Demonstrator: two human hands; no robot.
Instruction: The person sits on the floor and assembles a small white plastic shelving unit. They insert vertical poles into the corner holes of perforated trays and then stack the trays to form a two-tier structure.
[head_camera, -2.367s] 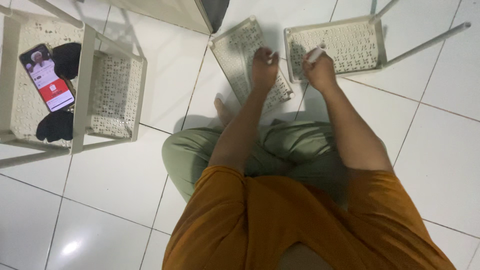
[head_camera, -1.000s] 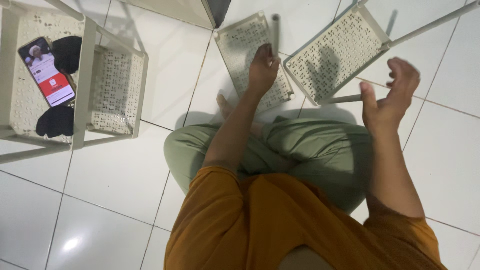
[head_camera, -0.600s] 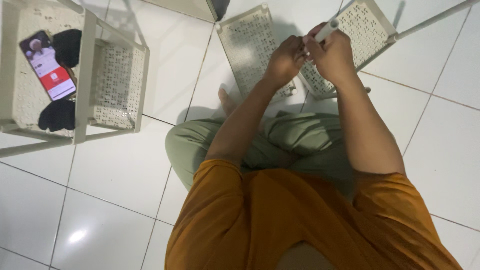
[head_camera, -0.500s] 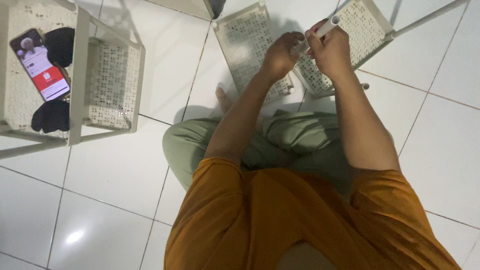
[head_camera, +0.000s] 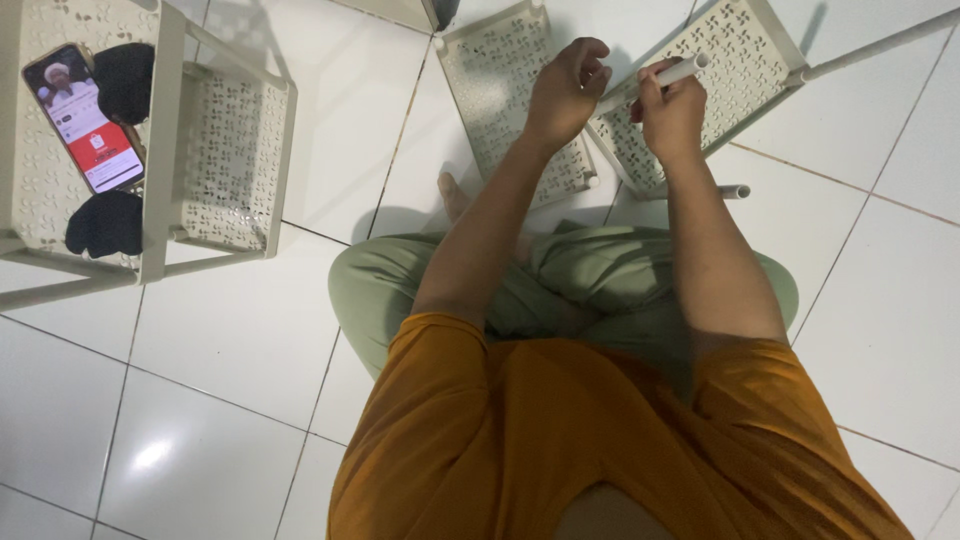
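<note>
Two perforated white shelf panels (head_camera: 500, 95) lie on the tiled floor (head_camera: 250, 330) at my twelve o'clock. Assembled rack (head_camera: 235, 150) at ten o'clock, carrying a phone (head_camera: 82, 118). My right hand (head_camera: 672, 110) grasps a white tube (head_camera: 660, 78); my left hand (head_camera: 566, 88) pinches its end.

A phone (head_camera: 82, 118) lies face up on the white rack (head_camera: 160, 150) at far left. Its tall lit screen shows white above, red below
</note>
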